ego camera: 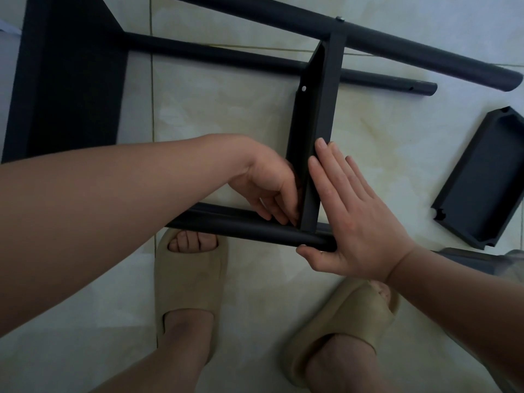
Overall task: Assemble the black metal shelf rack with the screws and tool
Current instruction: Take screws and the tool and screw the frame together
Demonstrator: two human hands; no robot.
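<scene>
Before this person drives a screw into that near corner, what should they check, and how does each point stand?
1. Upright black metal shelf tray meets the near black round tube: ok, they touch at the corner.
2. Tray steadied: ok, the right hand presses flat against its outer face.
3. Screw ready at the joint: cannot tell, the left hand covers the inner corner with its fingertips.
4. Far end fixed to the thick far black tube: ok, a small silver screw head shows there.
5. Tool at hand: cannot tell, none in view.
6. Spare black metal tray out of the way: ok, it lies apart to the right.
</scene>
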